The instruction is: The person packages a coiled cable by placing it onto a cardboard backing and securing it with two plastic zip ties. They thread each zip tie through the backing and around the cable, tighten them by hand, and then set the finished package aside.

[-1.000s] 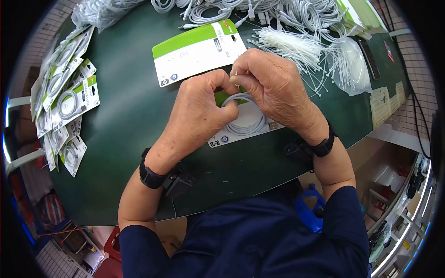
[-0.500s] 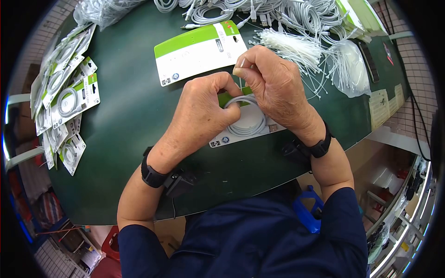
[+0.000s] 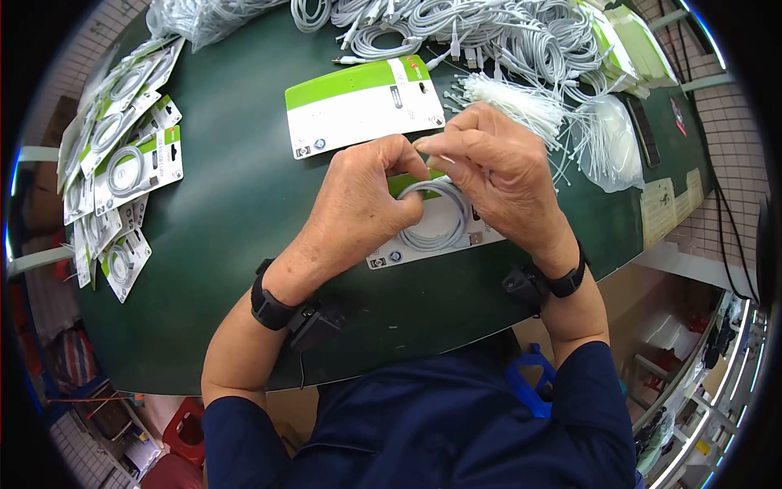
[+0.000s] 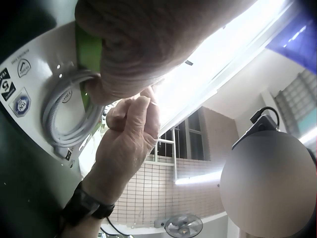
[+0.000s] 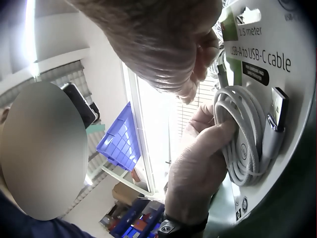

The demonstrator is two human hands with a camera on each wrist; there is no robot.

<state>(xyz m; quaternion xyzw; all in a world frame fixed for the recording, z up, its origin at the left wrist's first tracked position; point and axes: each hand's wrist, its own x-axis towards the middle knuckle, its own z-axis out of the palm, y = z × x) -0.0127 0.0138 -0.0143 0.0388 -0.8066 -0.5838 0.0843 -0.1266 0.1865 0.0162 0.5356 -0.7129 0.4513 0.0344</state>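
A coiled white USB cable (image 3: 444,236) lies on a green-and-white retail card (image 3: 383,259) in front of the person. My left hand (image 3: 354,191) grips the coil's left side, its thumb (image 5: 218,134) inside the loops and its fingers behind the card. In the right wrist view the silver USB-A plug (image 5: 279,106) shows beside the loops. Over the card's upper edge my right hand (image 3: 505,167) has its fingers bent, index fingertip right at the left index finger. Whether it still pinches the thin white cable tie I cannot tell.
A second card (image 3: 358,122) lies just beyond the hands. Loose white cable ties (image 3: 517,106), some in a clear bag (image 3: 611,147), are at the right. Coiled cables (image 3: 505,33) pile up at the back. Finished-looking carded cables (image 3: 126,171) overlap at the left edge.
The right hand drew a thin white tie upward away from the left hand, then came back down to the left index finger. The left hand keeps its grip on the coil. The head view shifted slightly.
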